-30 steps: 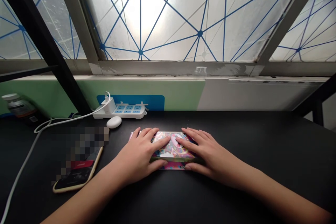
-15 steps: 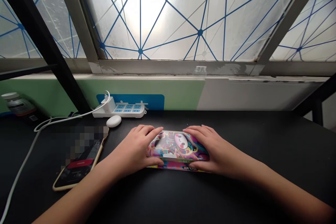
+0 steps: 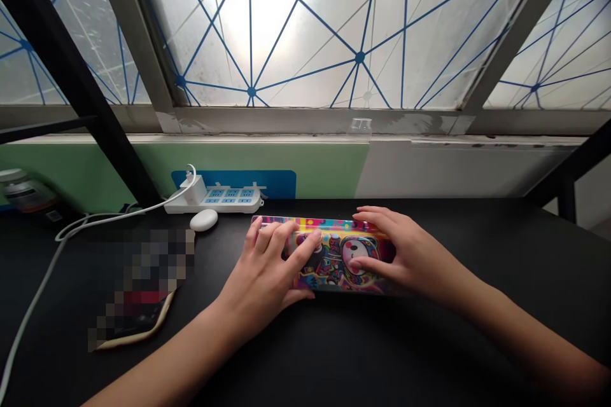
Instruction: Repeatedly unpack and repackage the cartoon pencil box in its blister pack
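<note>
A colourful pencil box (image 3: 329,264) with cartoon figures lies on the black desk in front of me. My left hand (image 3: 277,261) grips its left part, with the fingers spread over the top and the thumb at the near edge. At the right end, my right hand (image 3: 391,245) holds the box, its fingers along the far edge and its thumb on the printed face. A pink and yellow strip shows along the far side. Both hands cover parts of the box's ends.
To the left lies a phone (image 3: 147,324), partly blurred out. Behind it sit a white rounded case (image 3: 203,220) and a power strip (image 3: 238,201) with a plugged-in charger and white cable (image 3: 35,292). A bottle (image 3: 28,194) stands far left, beside a black frame post (image 3: 81,89).
The box has turned over in my hands, its coloured strip now along the far side. My left hand has moved right over the top; the right thumb has shifted onto the printed face.
</note>
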Available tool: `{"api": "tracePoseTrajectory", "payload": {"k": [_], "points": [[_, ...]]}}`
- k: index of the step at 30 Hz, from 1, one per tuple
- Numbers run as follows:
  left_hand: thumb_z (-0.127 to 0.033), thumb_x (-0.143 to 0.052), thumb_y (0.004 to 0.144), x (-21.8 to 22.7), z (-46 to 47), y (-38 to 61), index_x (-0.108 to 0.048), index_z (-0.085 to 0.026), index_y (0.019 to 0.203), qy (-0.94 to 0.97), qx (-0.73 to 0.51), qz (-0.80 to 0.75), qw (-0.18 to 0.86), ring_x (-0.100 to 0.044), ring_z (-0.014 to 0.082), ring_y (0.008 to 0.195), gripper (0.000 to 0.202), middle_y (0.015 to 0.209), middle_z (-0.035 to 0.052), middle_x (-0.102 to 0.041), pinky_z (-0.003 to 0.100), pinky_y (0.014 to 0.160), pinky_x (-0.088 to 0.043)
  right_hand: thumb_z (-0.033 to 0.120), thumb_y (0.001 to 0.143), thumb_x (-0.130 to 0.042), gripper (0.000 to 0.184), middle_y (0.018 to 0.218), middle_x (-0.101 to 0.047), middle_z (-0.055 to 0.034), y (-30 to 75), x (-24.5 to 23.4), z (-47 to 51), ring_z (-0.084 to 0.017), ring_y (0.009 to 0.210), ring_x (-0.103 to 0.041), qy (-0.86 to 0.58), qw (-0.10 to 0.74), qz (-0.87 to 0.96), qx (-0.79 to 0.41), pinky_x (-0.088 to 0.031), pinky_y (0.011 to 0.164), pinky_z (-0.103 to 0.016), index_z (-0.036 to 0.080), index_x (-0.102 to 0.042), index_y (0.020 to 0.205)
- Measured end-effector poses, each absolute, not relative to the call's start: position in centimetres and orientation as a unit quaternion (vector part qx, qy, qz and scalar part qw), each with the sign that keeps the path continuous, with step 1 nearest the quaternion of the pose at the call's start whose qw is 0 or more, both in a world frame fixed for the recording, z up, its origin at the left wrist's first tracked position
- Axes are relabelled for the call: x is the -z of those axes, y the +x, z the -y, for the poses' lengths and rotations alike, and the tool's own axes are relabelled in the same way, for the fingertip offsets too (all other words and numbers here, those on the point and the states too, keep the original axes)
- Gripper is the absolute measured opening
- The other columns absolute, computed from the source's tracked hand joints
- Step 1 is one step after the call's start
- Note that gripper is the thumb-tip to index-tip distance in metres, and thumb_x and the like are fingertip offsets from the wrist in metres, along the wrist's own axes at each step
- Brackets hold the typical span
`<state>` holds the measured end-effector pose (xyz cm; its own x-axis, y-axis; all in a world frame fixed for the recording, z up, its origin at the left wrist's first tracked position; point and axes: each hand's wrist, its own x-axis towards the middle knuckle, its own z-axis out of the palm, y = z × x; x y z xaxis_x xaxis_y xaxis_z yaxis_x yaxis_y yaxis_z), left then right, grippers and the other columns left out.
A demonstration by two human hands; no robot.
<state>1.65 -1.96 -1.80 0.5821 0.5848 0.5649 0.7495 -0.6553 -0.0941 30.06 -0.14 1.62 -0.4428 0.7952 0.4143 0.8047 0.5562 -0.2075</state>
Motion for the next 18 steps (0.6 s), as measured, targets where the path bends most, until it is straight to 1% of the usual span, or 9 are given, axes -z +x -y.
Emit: {"api": "tracePoseTrajectory", "payload": {"k": [2, 5, 6, 8, 10, 13, 15, 18], "points": [[-0.056, -0.083, 0.074, 1.8, 1.8, 1.5, -0.039, -0.025, 0.152, -0.878, 0.251, 0.375, 0.158, -0.046, 0.0364, 0.130, 0.095, 0.139, 0.0168, -0.051, 0.063, 0.119, -0.020, 0.061, 0.083, -0.070, 0.059, 0.125, -0.067, -0.0121, 30.2, -2.0, 0.2, -0.032, 0.111, -0.065, -0.479, 0.226, 0.848, -0.026, -0.055, 0.091, -0.045, 0.023, -0.059, 0.126], [-0.066, -0.069, 0.082, 1.7, 1.7, 1.2, -0.034, -0.022, 0.154, -0.877, 0.259, 0.376, 0.147, -0.043, 0.0365, 0.134, 0.091, 0.142, 0.0176, -0.050, 0.064, 0.120, -0.013, 0.059, 0.083, -0.070, 0.053, 0.117, -0.068, -0.0098, 30.0, -2.2, 0.3, -0.028, 0.101, -0.068, -0.475, 0.225, 0.849, -0.060, -0.057, 0.086, -0.041, 0.024, -0.059, 0.121], [-0.065, -0.065, 0.086, 1.6, 1.6, 1.1, -0.033, -0.021, 0.155, -0.872, 0.266, 0.385, 0.148, -0.042, 0.0366, 0.136, 0.087, 0.144, 0.0180, -0.049, 0.065, 0.120, -0.011, 0.058, 0.083, -0.071, 0.052, 0.116, -0.067, -0.0097, 29.9, -2.2, 0.4, -0.028, 0.100, -0.067, -0.472, 0.230, 0.849, -0.058, -0.057, 0.086, -0.041, 0.024, -0.058, 0.121], [-0.057, -0.060, 0.093, 1.2, 1.5, 0.9, -0.033, -0.018, 0.154, -0.852, 0.282, 0.414, 0.152, -0.039, 0.0363, 0.139, 0.077, 0.148, 0.0184, -0.047, 0.065, 0.120, -0.009, 0.057, 0.082, -0.072, 0.053, 0.117, -0.067, -0.0098, 29.9, -2.1, 0.5, -0.028, 0.101, -0.066, -0.462, 0.243, 0.852, -0.036, -0.056, 0.086, -0.041, 0.024, -0.057, 0.122], [-0.049, -0.059, 0.096, 0.5, 1.5, 0.4, -0.038, -0.018, 0.151, -0.836, 0.291, 0.440, 0.152, -0.040, 0.0350, 0.139, 0.066, 0.147, 0.0173, -0.049, 0.065, 0.120, -0.008, 0.056, 0.083, -0.073, 0.054, 0.118, -0.066, -0.0100, 29.9, -2.0, 0.8, -0.029, 0.101, -0.066, -0.449, 0.256, 0.856, 0.002, -0.055, 0.085, -0.042, 0.024, -0.057, 0.124], [-0.045, -0.063, 0.095, -0.5, 1.6, -0.3, -0.052, -0.019, 0.137, -0.836, 0.299, 0.435, 0.150, -0.053, 0.0327, 0.127, 0.051, 0.134, 0.0141, -0.061, 0.063, 0.120, -0.014, 0.054, 0.084, -0.073, 0.056, 0.115, -0.067, -0.0108, 29.9, -1.9, 1.2, -0.030, 0.098, -0.065, -0.426, 0.276, 0.859, 0.070, -0.054, 0.082, -0.042, 0.024, -0.055, 0.128], [-0.044, -0.066, 0.093, -1.0, 1.7, -0.6, -0.058, -0.020, 0.130, -0.839, 0.312, 0.416, 0.158, -0.061, 0.0307, 0.116, 0.044, 0.121, 0.0113, -0.068, 0.062, 0.119, -0.017, 0.050, 0.087, -0.071, 0.053, 0.113, -0.068, -0.0112, 29.8, -1.7, 1.5, -0.029, 0.096, -0.064, -0.406, 0.281, 0.863, 0.109, -0.053, 0.081, -0.042, 0.023, -0.055, 0.130], [-0.037, -0.066, 0.095, -1.2, 1.9, -0.7, -0.060, -0.021, 0.126, -0.857, 0.305, 0.385, 0.160, -0.067, 0.0272, 0.104, 0.035, 0.112, 0.0083, -0.072, 0.059, 0.116, -0.026, 0.043, 0.093, -0.065, 0.038, 0.107, -0.070, -0.0100, 29.2, -1.3, 1.9, -0.027, 0.088, -0.066, -0.370, 0.268, 0.877, 0.152, -0.052, 0.078, -0.040, 0.023, -0.057, 0.126]]}}
